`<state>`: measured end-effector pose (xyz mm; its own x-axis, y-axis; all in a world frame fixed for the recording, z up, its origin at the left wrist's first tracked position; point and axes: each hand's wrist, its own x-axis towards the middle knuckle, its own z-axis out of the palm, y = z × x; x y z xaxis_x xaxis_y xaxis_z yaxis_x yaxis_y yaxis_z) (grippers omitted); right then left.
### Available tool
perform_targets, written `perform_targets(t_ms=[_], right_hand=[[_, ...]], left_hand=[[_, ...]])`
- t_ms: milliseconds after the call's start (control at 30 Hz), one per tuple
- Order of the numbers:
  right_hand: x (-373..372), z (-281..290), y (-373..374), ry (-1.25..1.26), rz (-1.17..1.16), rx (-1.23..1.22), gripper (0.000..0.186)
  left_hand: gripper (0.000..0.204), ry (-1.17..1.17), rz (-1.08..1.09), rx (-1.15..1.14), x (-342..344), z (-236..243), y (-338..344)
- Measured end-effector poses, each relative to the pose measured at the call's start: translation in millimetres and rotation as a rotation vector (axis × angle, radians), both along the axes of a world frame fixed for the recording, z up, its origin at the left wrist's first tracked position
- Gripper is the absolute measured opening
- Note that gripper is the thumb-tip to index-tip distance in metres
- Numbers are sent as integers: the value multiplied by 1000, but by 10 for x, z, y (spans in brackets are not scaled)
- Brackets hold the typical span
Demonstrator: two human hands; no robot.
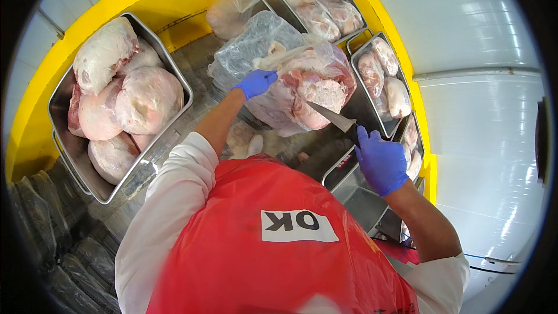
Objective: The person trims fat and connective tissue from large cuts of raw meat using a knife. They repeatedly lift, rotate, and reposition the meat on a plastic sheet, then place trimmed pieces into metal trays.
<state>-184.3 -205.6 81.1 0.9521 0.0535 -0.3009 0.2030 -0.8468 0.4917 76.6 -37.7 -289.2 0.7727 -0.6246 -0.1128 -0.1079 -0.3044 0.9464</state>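
A large piece of raw meat [322, 93] lies in front of me, partly inside a clear plastic bag [238, 55]. My left hand [254, 84], in a blue glove, is closed at the bag's left side with its fingers on the loose film. In my right hand [382, 161], also gloved in blue, is a knife [331, 117] with a dark handle. Its blade points left and away from me, and the tip is at the meat's near face. Whether the tip touches the meat I cannot tell.
On the left a steel bin [84, 160] holds several big cuts of meat. Bagged meat [317, 20] fills a container at the back, and a steel tray [369, 102] of wrapped pieces [398, 97] stands right. A steel container [356, 195] sits below my right hand.
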Motion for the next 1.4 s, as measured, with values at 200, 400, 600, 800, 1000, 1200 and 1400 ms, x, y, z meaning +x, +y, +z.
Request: perform_targets(t_ms=[200,400,600,800,1000,1200,1400], right_hand=[[316,170,90,125,1,3,32],[397,-216,31,144,76,-36,34],[379,-321,-817,125,31,44,46],[302,-639,-1640,136,75,205,58],[380,-931,-2132,171,114,273,63],[401,-1328,-2540,154,134,341,67],[189,-1598,-2666,106,48,395,62]], left_hand=[[45,41,-20,42,96,20,-14],[45,113,9,30,-3,83,-9],[71,71,-33,99,-78,264,-1],[102,-274,-72,276,-394,326,61],[101,-285,-81,360,-352,451,31],[98,-284,-44,373,-409,398,38],[100,-310,17,319,-482,366,5]])
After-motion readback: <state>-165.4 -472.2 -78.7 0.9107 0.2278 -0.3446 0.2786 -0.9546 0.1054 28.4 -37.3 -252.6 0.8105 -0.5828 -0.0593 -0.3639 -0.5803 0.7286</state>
